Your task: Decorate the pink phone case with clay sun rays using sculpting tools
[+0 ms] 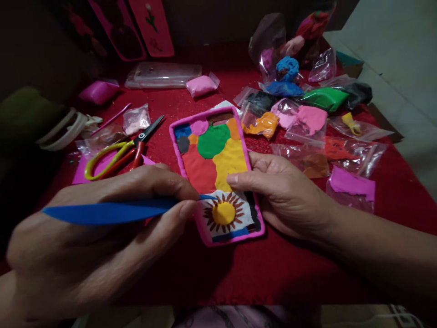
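My right hand [290,193] grips a phone-case-like panel [200,171] by its right side, thumb on the yellow patch and the other fingers hidden behind. Patches of coloured clay cover the panel inside a pink clay rim. At its lower end, a yellow clay disc [224,212] with brown petals lies on a white patch. Between thumb and fingers, my left hand [99,237] pinches a blue pointed modelling tool [112,213]. The tool's thin tip is at the upper left petals; whether it touches the clay I cannot tell.
Yellow-and-red handled scissors [126,152] lie behind my left hand. Several bags of coloured clay, including an orange one [261,125], crowd the right of the red cloth [211,278]. Clear cases [164,75] lie at the back, and decorated panels [152,27] lean behind.
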Available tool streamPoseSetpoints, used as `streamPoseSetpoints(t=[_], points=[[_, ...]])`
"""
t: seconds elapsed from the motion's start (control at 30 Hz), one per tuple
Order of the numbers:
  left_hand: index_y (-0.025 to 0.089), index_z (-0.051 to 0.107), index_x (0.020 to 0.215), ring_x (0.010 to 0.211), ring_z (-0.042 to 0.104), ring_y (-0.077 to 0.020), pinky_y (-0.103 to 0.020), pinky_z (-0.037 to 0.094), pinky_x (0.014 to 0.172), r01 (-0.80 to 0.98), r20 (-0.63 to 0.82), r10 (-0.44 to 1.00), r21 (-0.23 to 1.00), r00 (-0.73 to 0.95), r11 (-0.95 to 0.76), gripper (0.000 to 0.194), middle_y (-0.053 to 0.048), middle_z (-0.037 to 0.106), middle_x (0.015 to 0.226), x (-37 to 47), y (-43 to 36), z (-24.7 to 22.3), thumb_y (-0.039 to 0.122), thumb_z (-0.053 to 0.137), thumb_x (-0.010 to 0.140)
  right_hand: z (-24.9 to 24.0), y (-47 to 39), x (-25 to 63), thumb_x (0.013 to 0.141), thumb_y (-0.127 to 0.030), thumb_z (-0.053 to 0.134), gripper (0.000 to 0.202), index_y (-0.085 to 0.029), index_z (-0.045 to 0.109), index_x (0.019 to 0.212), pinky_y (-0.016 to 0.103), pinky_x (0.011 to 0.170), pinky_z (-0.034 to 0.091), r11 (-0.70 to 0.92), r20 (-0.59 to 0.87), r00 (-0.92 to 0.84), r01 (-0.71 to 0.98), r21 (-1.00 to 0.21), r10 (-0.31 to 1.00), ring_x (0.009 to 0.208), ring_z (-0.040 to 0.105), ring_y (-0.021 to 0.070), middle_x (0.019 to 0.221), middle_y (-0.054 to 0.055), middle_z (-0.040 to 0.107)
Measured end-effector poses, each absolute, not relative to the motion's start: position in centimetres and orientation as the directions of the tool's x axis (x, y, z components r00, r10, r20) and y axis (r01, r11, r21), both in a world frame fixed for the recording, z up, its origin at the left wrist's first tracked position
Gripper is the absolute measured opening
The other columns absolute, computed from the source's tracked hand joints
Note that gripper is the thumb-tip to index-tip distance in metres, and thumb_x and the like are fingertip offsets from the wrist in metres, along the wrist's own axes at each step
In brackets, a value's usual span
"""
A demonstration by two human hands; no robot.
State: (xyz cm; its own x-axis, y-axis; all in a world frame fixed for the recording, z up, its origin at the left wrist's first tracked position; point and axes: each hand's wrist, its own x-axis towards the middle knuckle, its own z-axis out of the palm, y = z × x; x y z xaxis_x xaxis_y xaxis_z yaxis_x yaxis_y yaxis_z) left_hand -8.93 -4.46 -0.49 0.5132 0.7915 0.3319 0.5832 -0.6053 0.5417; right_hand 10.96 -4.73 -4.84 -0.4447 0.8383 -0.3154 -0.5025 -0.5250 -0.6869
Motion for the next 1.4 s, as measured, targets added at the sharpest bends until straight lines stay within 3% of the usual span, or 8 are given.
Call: streamPoseSetpoints(t=[0.4,0.73,1.03,1.23,1.4], points=[[0.025,0.067,0.081,0.048,0.061,-0.0045,-0.008,0.048,0.043,0.586,0.321,0.78,0.523,0.537,-0.619,0.005,0.007,0.066,0.065,-8.84,-4.33,-0.52,0.024,0.062,0.081,-4.74,-4.83,10.91,0.075,-0.009,0.057,0.015,-0.021,0.066,0.078,0.025,0.054,0.046,-0.53,-0.317,-0.45,-0.508,-0.679,0.835,0.053,0.056,0.0125,0.063,-0.001,0.063],[0.026,0.068,0.077,0.047,0.061,-0.0062,-0.01,0.048,0.041,0.566,0.316,0.827,0.612,0.464,-0.552,0.005,0.007,0.066,0.062,-8.57,-4.62,-0.69,0.025,0.063,0.08,-4.69,-4.77,10.88,0.075,-0.007,0.056,0.017,-0.02,0.066,0.078,0.025,0.054,0.046,-0.529,-0.312,-0.453,-0.508,-0.679,0.835,0.053,0.056,0.0123,0.063,-0.001,0.063],[0.025,0.067,0.08,0.044,0.058,-0.0041,-0.008,0.045,0.039,0.564,0.281,0.785,0.568,0.552,-0.6,0.008,0.007,0.065,0.061,-8.74,-4.38,-0.64,0.021,0.061,0.082,-4.68,-4.73,10.91,0.073,-0.009,0.056,0.015,-0.022,0.064,0.075,0.026,0.055,0.046,-0.537,-0.325,-0.452,-0.496,-0.682,0.831,0.053,0.056,0.0133,0.062,-0.002,0.063],[0.026,0.066,0.077,0.054,0.063,-0.0082,-0.013,0.051,0.047,0.576,0.31,0.807,0.577,0.502,-0.58,0.007,0.006,0.066,0.065,-8.89,-4.62,-0.76,0.024,0.062,0.082,-4.74,-4.76,10.93,0.073,-0.009,0.057,0.014,-0.022,0.063,0.073,0.026,0.054,0.046,-0.533,-0.324,-0.445,-0.504,-0.68,0.835,0.052,0.055,0.0131,0.062,-0.002,0.062],[0.024,0.067,0.078,0.045,0.058,-0.0033,-0.007,0.046,0.041,0.563,0.291,0.788,0.57,0.543,-0.598,0.008,0.007,0.065,0.063,-8.75,-4.44,-0.73,0.021,0.061,0.082,-4.75,-4.76,10.94,0.074,-0.009,0.057,0.013,-0.021,0.063,0.07,0.025,0.052,0.045,-0.523,-0.314,-0.444,-0.498,-0.692,0.839,0.052,0.055,0.0121,0.061,-0.002,0.062]])
